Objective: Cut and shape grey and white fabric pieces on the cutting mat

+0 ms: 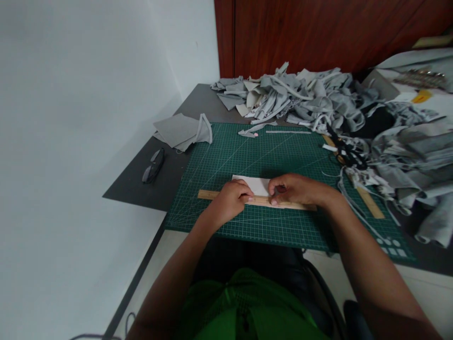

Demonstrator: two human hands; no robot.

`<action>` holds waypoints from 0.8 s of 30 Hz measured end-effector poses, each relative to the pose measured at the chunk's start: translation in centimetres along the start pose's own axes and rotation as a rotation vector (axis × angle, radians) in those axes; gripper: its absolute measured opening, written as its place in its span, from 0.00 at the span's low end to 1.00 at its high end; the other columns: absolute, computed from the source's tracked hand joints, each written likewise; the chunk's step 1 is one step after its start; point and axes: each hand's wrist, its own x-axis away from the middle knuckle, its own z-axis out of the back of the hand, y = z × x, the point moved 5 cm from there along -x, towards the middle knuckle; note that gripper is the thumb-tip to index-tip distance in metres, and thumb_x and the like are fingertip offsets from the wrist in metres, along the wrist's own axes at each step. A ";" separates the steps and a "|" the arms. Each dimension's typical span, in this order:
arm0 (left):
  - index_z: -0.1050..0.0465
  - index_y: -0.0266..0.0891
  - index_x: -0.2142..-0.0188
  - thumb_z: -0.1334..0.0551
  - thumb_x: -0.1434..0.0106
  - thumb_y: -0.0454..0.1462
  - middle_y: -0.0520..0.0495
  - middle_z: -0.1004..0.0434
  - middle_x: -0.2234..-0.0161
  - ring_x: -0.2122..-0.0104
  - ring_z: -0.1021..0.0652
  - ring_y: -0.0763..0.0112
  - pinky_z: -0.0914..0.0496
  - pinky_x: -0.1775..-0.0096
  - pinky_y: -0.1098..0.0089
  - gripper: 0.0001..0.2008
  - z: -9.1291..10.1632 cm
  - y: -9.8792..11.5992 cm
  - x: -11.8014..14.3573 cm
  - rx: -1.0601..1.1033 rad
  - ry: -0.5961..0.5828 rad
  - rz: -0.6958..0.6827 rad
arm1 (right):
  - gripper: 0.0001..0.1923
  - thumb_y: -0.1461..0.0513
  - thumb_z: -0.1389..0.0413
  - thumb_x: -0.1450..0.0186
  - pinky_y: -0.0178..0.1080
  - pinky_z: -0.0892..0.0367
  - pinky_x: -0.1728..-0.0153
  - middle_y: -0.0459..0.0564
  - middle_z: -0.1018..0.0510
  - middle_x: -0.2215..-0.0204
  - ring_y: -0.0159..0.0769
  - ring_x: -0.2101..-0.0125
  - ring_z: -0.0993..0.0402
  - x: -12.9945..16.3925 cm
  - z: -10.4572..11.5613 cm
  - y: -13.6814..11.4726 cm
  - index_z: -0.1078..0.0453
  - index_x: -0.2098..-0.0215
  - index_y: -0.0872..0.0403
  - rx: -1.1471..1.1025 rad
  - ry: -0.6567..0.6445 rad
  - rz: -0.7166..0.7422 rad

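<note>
A wooden ruler (262, 201) lies across the green cutting mat (269, 158), near its front edge. Against the ruler's far side is a small white rectangular piece (255, 185); whether it is paper or fabric I cannot tell. My left hand (231, 196) is closed, its fingertips pressing on the ruler by the white piece's near edge. My right hand (290, 189) curls at the right end of the white piece, forefinger on that piece and thumb down at the ruler. The fingers partly hide where the piece meets the ruler.
Grey fabric scraps (283, 94) are heaped at the back and right. Black scissors (347, 151) lie near a second wooden ruler (370, 202). Folded grey fabric (179, 130) and eyeglasses (154, 165) rest at the left, beside the white wall (88, 94).
</note>
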 end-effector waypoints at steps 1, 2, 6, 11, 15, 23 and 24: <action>0.17 0.38 0.66 0.35 0.37 0.24 0.48 0.18 0.65 0.62 0.20 0.68 0.27 0.54 0.65 0.10 0.0 0.0 0.0 -0.001 -0.001 -0.003 | 0.12 0.51 0.35 0.41 0.36 0.44 0.73 0.41 0.28 0.75 0.35 0.74 0.34 0.0 0.0 0.0 0.23 0.67 0.50 0.004 -0.002 0.003; 0.17 0.38 0.66 0.35 0.37 0.24 0.48 0.18 0.65 0.62 0.20 0.68 0.27 0.54 0.65 0.10 0.0 0.0 0.0 0.000 -0.001 -0.005 | 0.12 0.51 0.35 0.41 0.36 0.44 0.73 0.41 0.28 0.75 0.35 0.74 0.34 0.0 0.0 0.1 0.23 0.67 0.50 0.007 -0.005 0.005; 0.17 0.39 0.67 0.35 0.37 0.25 0.49 0.19 0.66 0.63 0.21 0.68 0.28 0.55 0.65 0.10 -0.1 0.0 0.0 -0.002 0.000 -0.003 | 0.11 0.51 0.35 0.41 0.36 0.44 0.73 0.41 0.27 0.75 0.36 0.73 0.33 -0.2 -0.1 0.2 0.23 0.68 0.50 0.009 -0.011 -0.006; 0.17 0.40 0.68 0.34 0.38 0.24 0.49 0.18 0.65 0.62 0.20 0.68 0.27 0.54 0.64 0.10 -0.1 -0.2 -0.2 -0.008 0.005 0.003 | 0.13 0.50 0.37 0.38 0.36 0.41 0.71 0.44 0.25 0.71 0.37 0.70 0.31 0.2 0.2 -0.6 0.24 0.64 0.51 0.065 -0.021 0.059; 0.17 0.40 0.68 0.34 0.38 0.24 0.49 0.18 0.65 0.62 0.21 0.68 0.27 0.54 0.64 0.11 -0.2 -0.2 -0.2 -0.018 0.003 0.003 | 0.18 0.49 0.39 0.35 0.37 0.35 0.65 0.48 0.24 0.64 0.40 0.65 0.29 1.3 1.6 -0.6 0.25 0.53 0.51 0.042 -0.015 0.125; 0.17 0.38 0.67 0.35 0.38 0.24 0.47 0.18 0.65 0.62 0.20 0.67 0.27 0.53 0.66 0.10 -0.1 -0.5 -0.2 0.017 -0.003 -0.015 | 0.18 0.52 0.35 0.38 0.43 0.30 0.55 0.49 0.20 0.62 0.39 0.61 0.25 0.5 1.9 -0.5 0.24 0.54 0.53 -0.264 0.127 0.142; 0.17 0.38 0.66 0.36 0.37 0.24 0.47 0.17 0.64 0.61 0.20 0.68 0.27 0.52 0.66 0.11 0.0 -0.7 -0.1 0.030 -0.012 -0.020 | 0.18 0.53 0.34 0.40 0.44 0.30 0.56 0.49 0.19 0.63 0.40 0.62 0.24 0.0 1.5 -0.8 0.24 0.55 0.53 -0.320 0.180 0.142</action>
